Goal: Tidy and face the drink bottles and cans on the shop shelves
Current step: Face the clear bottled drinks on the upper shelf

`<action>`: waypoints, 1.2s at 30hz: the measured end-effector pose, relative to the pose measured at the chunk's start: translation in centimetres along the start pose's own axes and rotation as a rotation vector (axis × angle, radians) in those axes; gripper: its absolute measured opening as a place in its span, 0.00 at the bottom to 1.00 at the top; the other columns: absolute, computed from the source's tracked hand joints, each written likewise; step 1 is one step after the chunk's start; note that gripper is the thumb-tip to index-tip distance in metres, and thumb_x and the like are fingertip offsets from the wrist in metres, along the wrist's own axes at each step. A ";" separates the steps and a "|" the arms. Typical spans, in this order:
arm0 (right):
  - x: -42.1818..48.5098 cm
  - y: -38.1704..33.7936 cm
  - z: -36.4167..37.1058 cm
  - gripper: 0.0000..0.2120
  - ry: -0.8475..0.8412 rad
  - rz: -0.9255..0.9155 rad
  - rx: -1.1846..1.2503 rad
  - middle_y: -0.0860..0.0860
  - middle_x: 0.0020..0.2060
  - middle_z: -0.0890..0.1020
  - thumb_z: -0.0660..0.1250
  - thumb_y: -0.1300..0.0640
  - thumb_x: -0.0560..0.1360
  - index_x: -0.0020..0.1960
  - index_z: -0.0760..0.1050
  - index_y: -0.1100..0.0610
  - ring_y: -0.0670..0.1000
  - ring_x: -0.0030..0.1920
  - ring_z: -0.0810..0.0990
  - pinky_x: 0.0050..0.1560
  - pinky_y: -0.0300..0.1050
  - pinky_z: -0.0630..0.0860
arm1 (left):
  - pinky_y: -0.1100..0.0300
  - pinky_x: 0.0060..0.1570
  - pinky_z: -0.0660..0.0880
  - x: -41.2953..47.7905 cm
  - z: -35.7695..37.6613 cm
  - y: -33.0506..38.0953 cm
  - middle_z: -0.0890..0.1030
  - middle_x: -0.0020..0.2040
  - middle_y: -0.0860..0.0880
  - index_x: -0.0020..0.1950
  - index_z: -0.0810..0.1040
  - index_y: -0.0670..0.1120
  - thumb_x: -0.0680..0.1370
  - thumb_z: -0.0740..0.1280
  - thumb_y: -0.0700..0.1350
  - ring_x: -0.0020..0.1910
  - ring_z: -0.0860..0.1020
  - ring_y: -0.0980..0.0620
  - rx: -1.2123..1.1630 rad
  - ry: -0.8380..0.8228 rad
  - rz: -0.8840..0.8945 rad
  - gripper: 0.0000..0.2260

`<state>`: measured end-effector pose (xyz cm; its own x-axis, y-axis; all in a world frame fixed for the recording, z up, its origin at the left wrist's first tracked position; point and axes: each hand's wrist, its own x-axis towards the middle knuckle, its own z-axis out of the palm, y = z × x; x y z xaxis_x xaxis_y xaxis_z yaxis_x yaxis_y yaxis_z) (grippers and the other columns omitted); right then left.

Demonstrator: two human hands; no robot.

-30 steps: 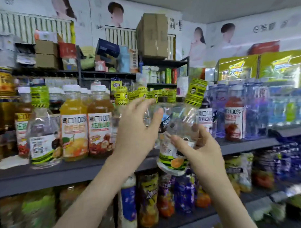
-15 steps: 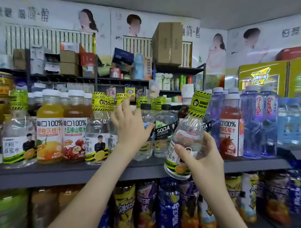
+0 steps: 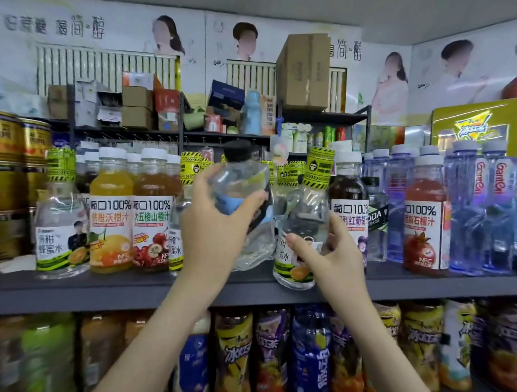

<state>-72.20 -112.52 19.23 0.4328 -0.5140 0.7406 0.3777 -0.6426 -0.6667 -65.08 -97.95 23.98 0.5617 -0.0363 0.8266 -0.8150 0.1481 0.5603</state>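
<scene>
My left hand [image 3: 218, 226] grips a clear black-capped soda bottle [image 3: 246, 180], lifted and tilted above the grey shelf [image 3: 131, 288]. My right hand [image 3: 328, 251] holds a clear honey-water bottle [image 3: 306, 215] with a yellow-and-black striped neck wrap, tilted, its base near the shelf's front edge. To the left stand another honey-water bottle [image 3: 63, 218], an orange juice bottle [image 3: 111, 214] and a hawthorn juice bottle [image 3: 152, 215], labels facing out. A dark grape juice bottle [image 3: 349, 205] stands right of my right hand.
A pomegranate juice bottle [image 3: 425, 219] and blue water bottles [image 3: 482, 209] fill the shelf's right side. Gold cans [image 3: 18, 146] stack at far left. The lower shelf holds iced-tea bottles [image 3: 237, 356]. Cardboard boxes [image 3: 304, 71] sit on a rack behind.
My left hand has pulled a black-capped soda bottle out of the row and lifted it. My right hand has lowered the honey-water bottle slightly toward the shelf edge. The camera moved closer.
</scene>
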 end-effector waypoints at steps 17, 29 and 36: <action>2.9 1.4 5.8 0.31 -0.044 -0.114 -0.522 0.57 0.53 0.73 0.66 0.53 0.77 0.74 0.58 0.62 0.56 0.55 0.66 0.48 0.38 0.58 | 0.60 0.56 0.74 2.8 -7.8 -2.8 0.84 0.50 0.51 0.56 0.74 0.51 0.60 0.78 0.50 0.53 0.81 0.54 -0.273 -0.105 -0.220 0.27; -1.1 -3.8 7.4 0.18 0.040 -0.111 -0.220 0.47 0.52 0.76 0.64 0.53 0.78 0.67 0.70 0.54 0.40 0.47 0.75 0.46 0.28 0.69 | 0.72 0.44 0.74 1.2 -8.6 -3.1 0.85 0.43 0.55 0.52 0.77 0.54 0.67 0.75 0.41 0.46 0.81 0.61 -0.218 -0.336 -0.314 0.17; -4.4 -8.4 12.1 0.23 -0.374 0.100 0.145 0.41 0.47 0.82 0.70 0.39 0.62 0.54 0.75 0.46 0.38 0.49 0.79 0.51 0.35 0.76 | 0.71 0.42 0.75 1.1 -13.4 -3.4 0.85 0.39 0.57 0.50 0.78 0.51 0.69 0.74 0.38 0.42 0.82 0.62 -0.221 -0.313 -0.342 0.13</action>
<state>-67.37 -97.98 20.57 0.7309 -0.3109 0.6075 0.4182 -0.4994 -0.7588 -59.79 -85.28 22.23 0.6936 -0.4087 0.5932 -0.5231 0.2804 0.8048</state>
